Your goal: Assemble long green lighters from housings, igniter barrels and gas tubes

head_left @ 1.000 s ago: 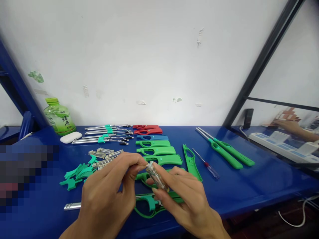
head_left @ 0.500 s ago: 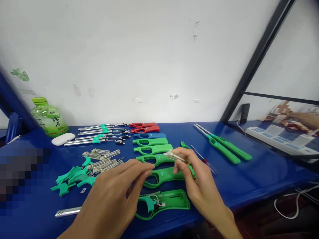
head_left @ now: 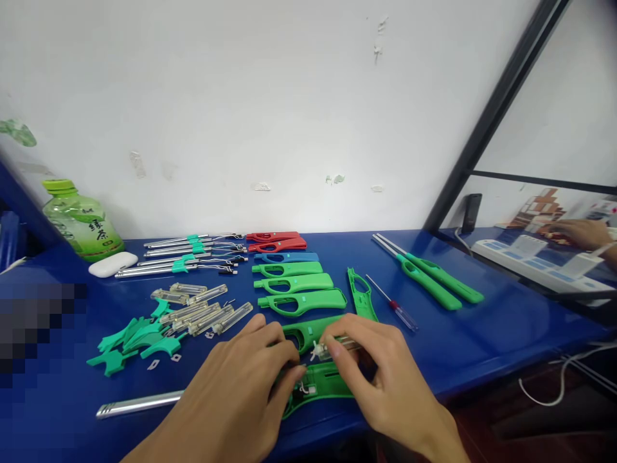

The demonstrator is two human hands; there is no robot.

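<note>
In my right hand (head_left: 380, 379) is a clear lighter fuel tank (head_left: 340, 347), pinched between thumb and fingers, its small white valve end pointing left. The tank hovers just above an open green lighter shell half (head_left: 332, 384). My left hand (head_left: 245, 379) bends over the left part of this shell, thumb and fingers drawn together; what they pinch is hidden. White wire shows inside the shell beside the left fingertips. A metal lighter tube (head_left: 139, 404) sticks out left from under my left hand. Another green lighter body (head_left: 308, 331) lies just behind the shell, partly covered by my right hand.
At left lie several clear tanks (head_left: 202, 312), teal triggers (head_left: 135, 337) and metal tubes with wires (head_left: 183, 257). Red lighter bodies (head_left: 277, 241) lie behind. A screwdriver (head_left: 395, 307) and two long green lighters (head_left: 434, 283) are right. A bottle (head_left: 84, 222) stands far left.
My right hand has lowered the tank toward the open shell. My left hand has moved right and down, its fingertips now over the shell. The view has shifted slightly.
</note>
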